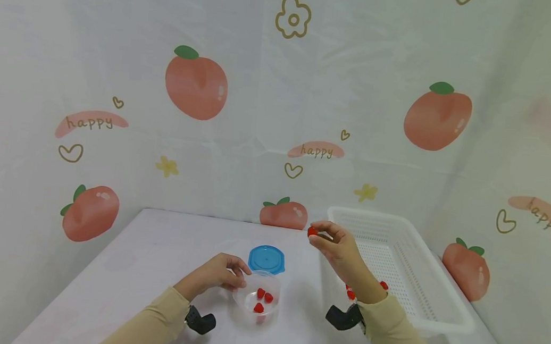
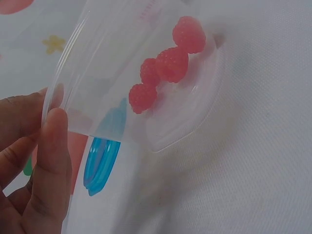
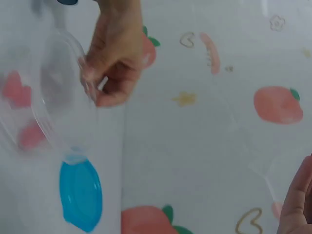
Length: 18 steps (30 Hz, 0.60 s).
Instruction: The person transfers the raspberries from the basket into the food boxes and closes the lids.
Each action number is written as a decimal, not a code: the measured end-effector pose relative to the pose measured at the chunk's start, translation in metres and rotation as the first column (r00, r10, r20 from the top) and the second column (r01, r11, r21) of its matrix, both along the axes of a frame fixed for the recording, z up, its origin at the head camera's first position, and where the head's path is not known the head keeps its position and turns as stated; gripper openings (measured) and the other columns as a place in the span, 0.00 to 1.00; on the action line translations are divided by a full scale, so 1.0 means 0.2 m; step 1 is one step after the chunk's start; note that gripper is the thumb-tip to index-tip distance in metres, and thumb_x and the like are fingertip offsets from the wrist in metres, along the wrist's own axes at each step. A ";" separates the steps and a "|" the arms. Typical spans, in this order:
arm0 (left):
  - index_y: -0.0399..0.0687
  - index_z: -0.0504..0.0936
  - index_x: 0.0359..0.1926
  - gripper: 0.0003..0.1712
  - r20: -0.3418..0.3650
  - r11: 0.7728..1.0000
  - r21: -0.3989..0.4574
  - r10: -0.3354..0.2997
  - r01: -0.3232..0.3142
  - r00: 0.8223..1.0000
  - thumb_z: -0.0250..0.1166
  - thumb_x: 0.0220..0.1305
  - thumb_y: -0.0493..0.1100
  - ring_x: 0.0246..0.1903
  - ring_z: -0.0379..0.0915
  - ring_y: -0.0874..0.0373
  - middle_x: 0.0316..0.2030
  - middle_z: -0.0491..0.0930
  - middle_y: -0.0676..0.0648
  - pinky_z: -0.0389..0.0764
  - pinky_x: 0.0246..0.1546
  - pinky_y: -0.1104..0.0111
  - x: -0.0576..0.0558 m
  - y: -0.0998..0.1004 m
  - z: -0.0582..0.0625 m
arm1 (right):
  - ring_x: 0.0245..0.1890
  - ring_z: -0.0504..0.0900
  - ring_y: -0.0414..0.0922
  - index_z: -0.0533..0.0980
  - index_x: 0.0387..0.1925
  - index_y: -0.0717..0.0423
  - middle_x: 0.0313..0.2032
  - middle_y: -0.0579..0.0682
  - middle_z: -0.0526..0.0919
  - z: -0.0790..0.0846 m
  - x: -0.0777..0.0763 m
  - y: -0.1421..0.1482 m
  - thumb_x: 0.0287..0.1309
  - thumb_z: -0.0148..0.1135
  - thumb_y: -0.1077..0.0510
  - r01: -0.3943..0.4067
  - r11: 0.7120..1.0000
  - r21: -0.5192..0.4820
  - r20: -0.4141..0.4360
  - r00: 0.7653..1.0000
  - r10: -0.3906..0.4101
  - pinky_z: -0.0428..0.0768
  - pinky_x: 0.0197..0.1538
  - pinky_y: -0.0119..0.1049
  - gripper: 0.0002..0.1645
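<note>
My left hand (image 1: 220,273) pinches the rim of a clear plastic container (image 1: 247,304) between thumb and fingers. Several red raspberries (image 2: 172,64) lie on the container's bottom, as the left wrist view shows through its wall. Up and to the right, my right hand (image 1: 342,251) holds a single raspberry (image 1: 312,231) at the fingertips, above the table and beside a white basket (image 1: 444,298). The right wrist view catches only a part of the right hand (image 3: 296,202) at its edge; the held raspberry is out of sight there.
A blue lid (image 1: 266,260) lies on the white table just behind the container. More raspberries (image 1: 383,285) are in the perforated basket, partly hidden by the right forearm. A printed curtain (image 1: 237,164) hangs behind the table.
</note>
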State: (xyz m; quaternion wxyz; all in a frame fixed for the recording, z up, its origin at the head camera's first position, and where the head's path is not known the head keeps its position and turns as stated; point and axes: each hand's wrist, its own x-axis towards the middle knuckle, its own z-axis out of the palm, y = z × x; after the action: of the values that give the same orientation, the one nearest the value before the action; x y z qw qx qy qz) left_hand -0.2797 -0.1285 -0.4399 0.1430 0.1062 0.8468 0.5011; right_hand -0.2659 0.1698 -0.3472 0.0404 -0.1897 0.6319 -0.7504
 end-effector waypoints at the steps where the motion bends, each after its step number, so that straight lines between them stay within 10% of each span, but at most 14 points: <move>1: 0.41 0.83 0.44 0.15 0.000 1.000 -0.001 0.000 0.000 1.000 0.73 0.54 0.39 0.25 0.75 0.58 0.30 0.77 0.48 0.84 0.32 0.68 0.00 0.00 0.00 | 0.42 0.78 0.39 0.78 0.41 0.49 0.42 0.44 0.78 -0.01 0.01 -0.02 0.61 0.60 0.68 0.000 1.000 0.003 0.001 1.000 0.000 0.79 0.52 0.27 0.12; 10: 0.41 0.83 0.43 0.15 0.005 1.000 0.004 0.001 -0.002 1.000 0.73 0.54 0.38 0.25 0.75 0.57 0.30 0.77 0.47 0.84 0.32 0.67 0.00 0.01 0.01 | 0.47 0.77 0.46 0.75 0.47 0.62 0.45 0.48 0.78 -0.14 0.07 -0.14 0.59 0.64 0.65 0.100 0.991 0.084 0.085 0.991 -0.108 0.80 0.52 0.30 0.14; 18: 0.41 0.84 0.43 0.15 0.011 1.000 0.006 0.004 -0.004 1.000 0.73 0.53 0.38 0.26 0.74 0.57 0.29 0.76 0.48 0.84 0.32 0.67 0.00 0.01 0.01 | 0.41 0.80 0.42 0.75 0.49 0.69 0.42 0.46 0.80 -0.31 0.10 -0.20 0.57 0.68 0.56 0.014 0.982 0.186 0.006 1.000 -0.016 0.82 0.48 0.30 0.24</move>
State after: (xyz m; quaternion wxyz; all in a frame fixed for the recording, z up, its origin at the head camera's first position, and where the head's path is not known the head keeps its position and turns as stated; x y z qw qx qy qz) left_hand -0.2806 -0.1266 -0.4382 0.1466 0.1023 0.8446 0.5047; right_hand -0.2466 0.1291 -0.4094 0.0547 -0.1775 0.7006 -0.6890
